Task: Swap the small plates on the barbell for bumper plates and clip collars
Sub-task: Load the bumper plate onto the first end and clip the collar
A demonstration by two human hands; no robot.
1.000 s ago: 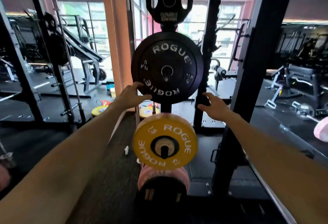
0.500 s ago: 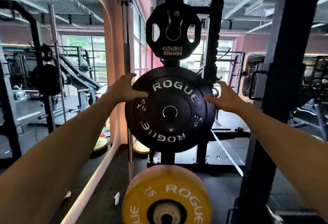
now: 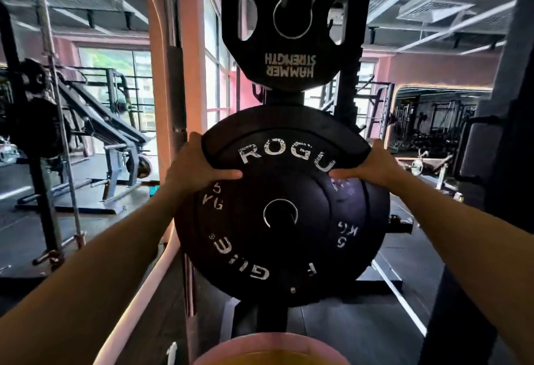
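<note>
Both hands, left hand [image 3: 196,169] and right hand [image 3: 372,166], grip one black bumper plate [image 3: 277,237], fingers curled over its upper rim. A second black bumper plate [image 3: 375,208] sits behind it. One black Hammer Strength plate [image 3: 289,46] hangs above.

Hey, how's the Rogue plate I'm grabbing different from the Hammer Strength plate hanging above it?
The Rogue plate is a round, solid disc; the Hammer Strength plate has angled edges and cut-out grip holes. The Rogue plate looks larger in this view. The left hand and right hand grip the Rogue plate's upper rim; nothing touches the Hammer Strength plate. Both are black with white lettering and hang on the same rack.
</note>
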